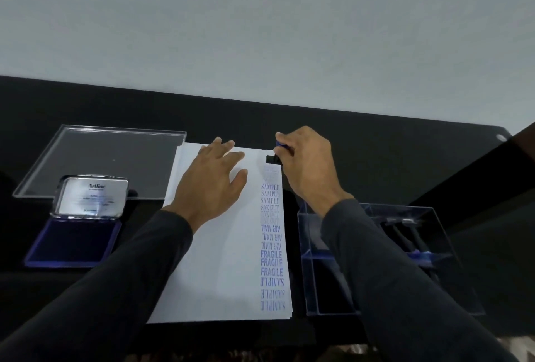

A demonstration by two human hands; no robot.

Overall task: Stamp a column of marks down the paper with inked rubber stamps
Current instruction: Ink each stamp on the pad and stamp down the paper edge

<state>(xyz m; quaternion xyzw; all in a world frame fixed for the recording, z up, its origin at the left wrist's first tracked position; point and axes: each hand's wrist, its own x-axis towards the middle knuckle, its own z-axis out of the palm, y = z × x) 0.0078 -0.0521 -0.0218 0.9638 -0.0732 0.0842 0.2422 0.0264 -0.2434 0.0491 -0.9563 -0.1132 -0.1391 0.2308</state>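
A white paper (220,260) lies on the black table, with a column of blue marks (272,246) down its right edge: SAMPLE, FAX OUT, AIR MAIL, FRAGILE, SAMPLE. My left hand (212,179) rests flat on the upper part of the sheet, fingers straight. My right hand (307,164) grips a rubber stamp (276,153) with a blue handle and black base. The stamp's base sits at the paper's far right corner, at the top of the column. An open blue ink pad (72,241) lies to the left, its silver lid (91,196) raised.
A clear acrylic tray (86,144) sits at the far left behind the ink pad. To the right of the paper stands a clear divided box (327,283) holding several more stamps (405,234). The table's far edge meets a pale wall.
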